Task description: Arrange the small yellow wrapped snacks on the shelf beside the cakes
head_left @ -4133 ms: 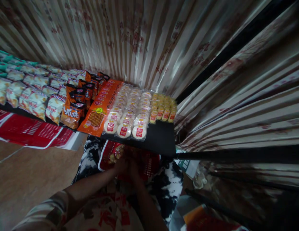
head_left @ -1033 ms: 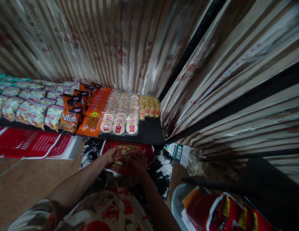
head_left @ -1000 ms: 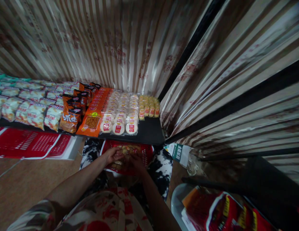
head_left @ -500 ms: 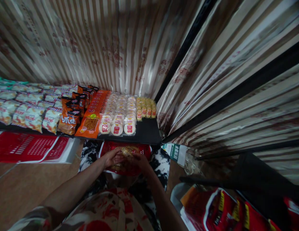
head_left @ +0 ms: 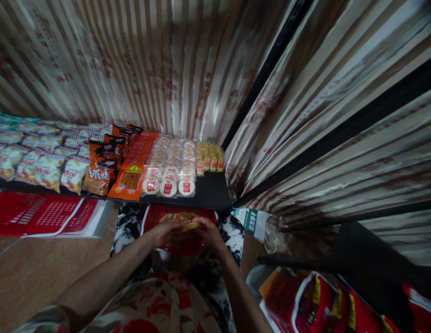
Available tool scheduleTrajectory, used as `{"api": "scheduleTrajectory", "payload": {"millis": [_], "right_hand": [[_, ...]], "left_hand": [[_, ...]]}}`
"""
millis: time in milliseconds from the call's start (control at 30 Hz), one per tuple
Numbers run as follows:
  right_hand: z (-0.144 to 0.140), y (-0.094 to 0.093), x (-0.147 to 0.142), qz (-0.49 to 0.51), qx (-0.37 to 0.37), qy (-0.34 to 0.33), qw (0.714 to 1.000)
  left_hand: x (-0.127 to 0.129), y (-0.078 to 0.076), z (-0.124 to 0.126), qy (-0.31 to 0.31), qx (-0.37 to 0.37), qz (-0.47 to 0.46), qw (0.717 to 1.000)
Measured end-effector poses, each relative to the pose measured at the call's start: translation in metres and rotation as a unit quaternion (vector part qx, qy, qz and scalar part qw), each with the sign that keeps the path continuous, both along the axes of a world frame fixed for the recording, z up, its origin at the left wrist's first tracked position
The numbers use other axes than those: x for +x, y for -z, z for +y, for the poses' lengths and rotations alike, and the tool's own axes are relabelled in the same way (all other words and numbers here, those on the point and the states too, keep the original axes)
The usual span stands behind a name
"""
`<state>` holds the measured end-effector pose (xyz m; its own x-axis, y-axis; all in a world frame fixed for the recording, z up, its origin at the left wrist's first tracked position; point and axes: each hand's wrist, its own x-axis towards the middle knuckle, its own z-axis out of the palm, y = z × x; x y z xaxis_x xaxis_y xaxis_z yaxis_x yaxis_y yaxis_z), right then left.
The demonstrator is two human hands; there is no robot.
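Note:
A red plastic basket (head_left: 145, 221) sits on my lap with yellowish, clear-wrapped snack packets in it. My left hand (head_left: 168, 232) is over its middle, fingers closed on a yellow snack packet (head_left: 191, 225). From the other side my right hand (head_left: 209, 232) grips the right end of that packet. Whether it is one packet or several pressed together, I cannot tell. Just beyond the basket, small yellow packets with red labels (head_left: 210, 162) stand in short rows at the right end of a black shelf (head_left: 213, 187).
Left along the shelf lie round white wrapped cakes (head_left: 168, 186), an orange pouch (head_left: 130, 178), orange-black bags (head_left: 100, 173) and white snack bags (head_left: 49, 171). A red perforated basket (head_left: 45, 215) is at lower left. Red packages (head_left: 312, 300) are at lower right. A striped curtain (head_left: 149, 60) hangs behind.
My hands have turned and drawn slightly apart over the basket. The yellow packet now lies flatter between them, nearer my right hand. Things on the shelf have stayed put.

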<state>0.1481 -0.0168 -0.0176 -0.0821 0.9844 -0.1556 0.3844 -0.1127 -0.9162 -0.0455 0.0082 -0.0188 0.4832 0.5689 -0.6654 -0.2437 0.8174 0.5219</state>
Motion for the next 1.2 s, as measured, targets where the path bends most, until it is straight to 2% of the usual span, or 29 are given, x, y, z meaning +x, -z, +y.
{"api": "scheduleTrajectory", "payload": {"millis": [100, 233, 333, 467, 633, 900, 1033, 1200], "right_hand": [[0.0, -0.002, 0.003, 0.0, 0.026, 0.032, 0.999], [-0.002, -0.005, 0.006, 0.039, 0.021, 0.046, 0.998], [-0.003, -0.009, 0.007, 0.08, 0.01, 0.049, 0.996], [-0.003, -0.016, 0.009, 0.133, -0.021, 0.064, 0.989], [-0.001, -0.022, 0.009, 0.205, -0.05, 0.101, 0.972], [0.004, -0.018, 0.008, 0.192, -0.047, 0.137, 0.971], [0.008, -0.012, 0.009, 0.197, -0.04, 0.173, 0.964], [0.01, -0.013, 0.016, 0.169, -0.022, 0.174, 0.97]], "left_hand": [[0.005, 0.002, -0.004, 0.023, 0.036, 0.022, 0.999], [0.016, 0.004, -0.008, 0.021, 0.146, 0.076, 0.986], [0.024, 0.002, -0.009, 0.008, 0.226, 0.125, 0.966], [0.029, -0.007, -0.009, -0.004, 0.319, 0.212, 0.924], [0.029, -0.013, -0.011, 0.008, 0.377, 0.272, 0.885], [0.03, -0.008, -0.01, 0.034, 0.44, 0.324, 0.836], [0.033, -0.017, -0.01, 0.05, 0.477, 0.353, 0.804], [0.036, -0.029, -0.004, 0.069, 0.519, 0.374, 0.766]]}}
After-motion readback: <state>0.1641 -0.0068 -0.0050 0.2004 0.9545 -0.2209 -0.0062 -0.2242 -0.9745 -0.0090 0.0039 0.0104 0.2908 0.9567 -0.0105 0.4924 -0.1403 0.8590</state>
